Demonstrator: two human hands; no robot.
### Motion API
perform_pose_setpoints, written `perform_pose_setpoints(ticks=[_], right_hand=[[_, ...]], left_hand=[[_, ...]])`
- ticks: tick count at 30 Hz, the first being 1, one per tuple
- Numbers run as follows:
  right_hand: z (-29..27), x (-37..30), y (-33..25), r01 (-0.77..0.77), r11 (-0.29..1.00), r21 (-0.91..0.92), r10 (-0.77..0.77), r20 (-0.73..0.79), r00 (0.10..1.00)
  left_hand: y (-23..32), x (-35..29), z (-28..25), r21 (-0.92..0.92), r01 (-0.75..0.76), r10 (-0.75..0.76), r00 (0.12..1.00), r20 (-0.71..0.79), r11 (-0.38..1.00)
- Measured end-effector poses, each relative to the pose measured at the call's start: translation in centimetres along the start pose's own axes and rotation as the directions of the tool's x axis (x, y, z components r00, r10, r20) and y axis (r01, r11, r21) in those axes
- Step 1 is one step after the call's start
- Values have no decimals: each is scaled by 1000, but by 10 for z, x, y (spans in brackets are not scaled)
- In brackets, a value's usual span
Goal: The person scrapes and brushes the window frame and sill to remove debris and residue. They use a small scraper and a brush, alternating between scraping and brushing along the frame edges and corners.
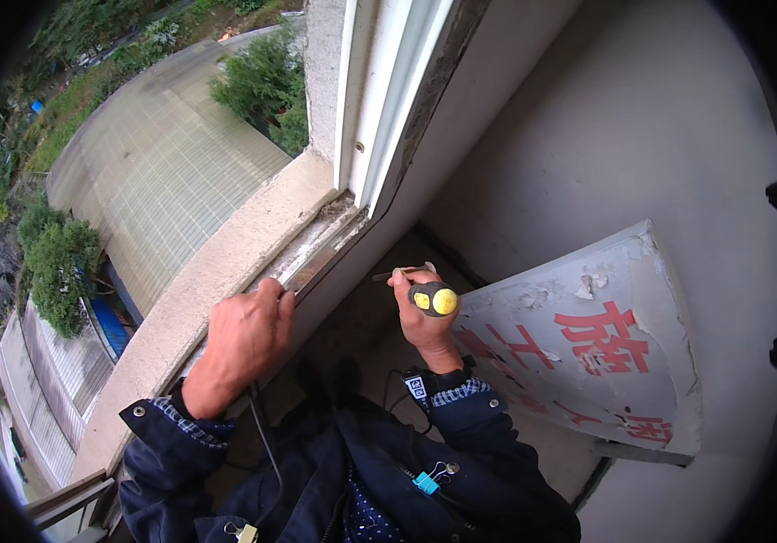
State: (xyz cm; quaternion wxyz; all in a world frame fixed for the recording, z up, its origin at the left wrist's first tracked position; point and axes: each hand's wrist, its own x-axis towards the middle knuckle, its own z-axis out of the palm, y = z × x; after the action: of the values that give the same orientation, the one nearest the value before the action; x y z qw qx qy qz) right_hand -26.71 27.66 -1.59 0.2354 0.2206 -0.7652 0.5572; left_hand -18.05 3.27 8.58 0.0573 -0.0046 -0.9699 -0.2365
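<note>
My right hand (428, 326) is closed around a screwdriver (445, 301) with a yellow and black handle, its butt end facing up. Between the thumb and fingers of the same hand sticks out a thin metal piece (392, 273); whether it belongs to the screwdriver I cannot tell. My left hand (242, 337) rests on the lower track of the window frame (309, 258), fingers curled in. Its fingertips are hidden, so what they grip is unclear. Dirt and debris lie in the track near the frame's corner.
The white upright frame (393, 100) rises beyond my hands. Outside are a concrete ledge (217, 240), a corrugated roof (167, 163) and trees. On my right a peeling grey board (542, 308) with red lettering leans by the wall. A dark cable (265, 434) hangs past my left sleeve.
</note>
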Motion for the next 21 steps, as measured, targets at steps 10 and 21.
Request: perform_pose_setpoints(ticks=[10, 21], right_hand=[[12, 5, -19, -181, 980, 85, 179, 24, 984], [24, 11, -8, 12, 997, 82, -13, 12, 1000]], left_hand=[[-17, 2, 3, 112, 19, -29, 996, 90, 994], [-19, 25, 25, 164, -12, -8, 993, 119, 986]])
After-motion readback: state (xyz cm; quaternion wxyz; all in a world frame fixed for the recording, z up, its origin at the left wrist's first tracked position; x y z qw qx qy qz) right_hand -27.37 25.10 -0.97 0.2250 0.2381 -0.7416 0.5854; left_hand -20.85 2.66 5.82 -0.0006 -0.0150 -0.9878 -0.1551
